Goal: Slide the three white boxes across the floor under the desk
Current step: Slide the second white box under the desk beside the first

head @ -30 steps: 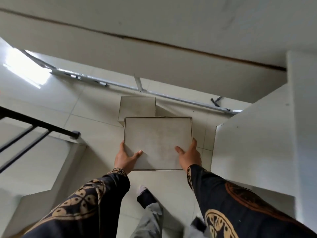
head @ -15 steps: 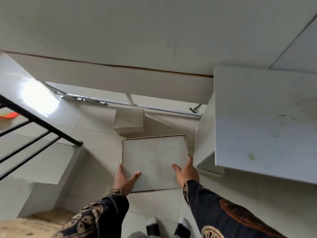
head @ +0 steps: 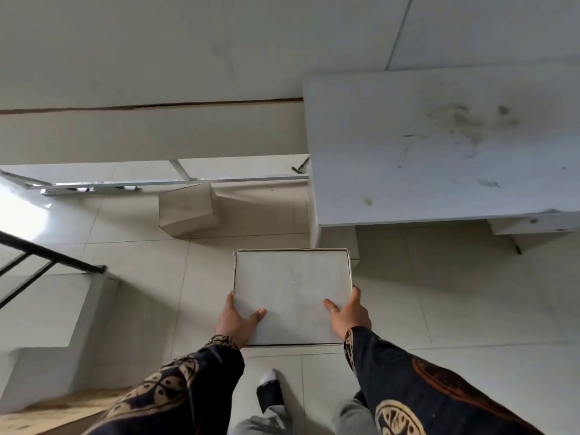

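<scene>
Since half a second ago the flat white box (head: 292, 290) has come nearer the tabletop (head: 439, 146), just at its front-left corner, each grip, left hand (head: 236, 321) and right hand (head: 349, 315), clasping a side edge to keep it level above the floor (head: 439, 293).

The person has turned to the right over the last second, so the white desk's surface (head: 439, 146) now fills the upper right where before only its side panel showed. The flat white box (head: 292, 293) has come away from the smaller box (head: 188, 211) on the floor; earlier the two overlapped, now they sit well apart, and the carried box's far right corner is just beside the desk's side panel. The black railing (head: 53, 255) has slid further to the left edge.
</scene>
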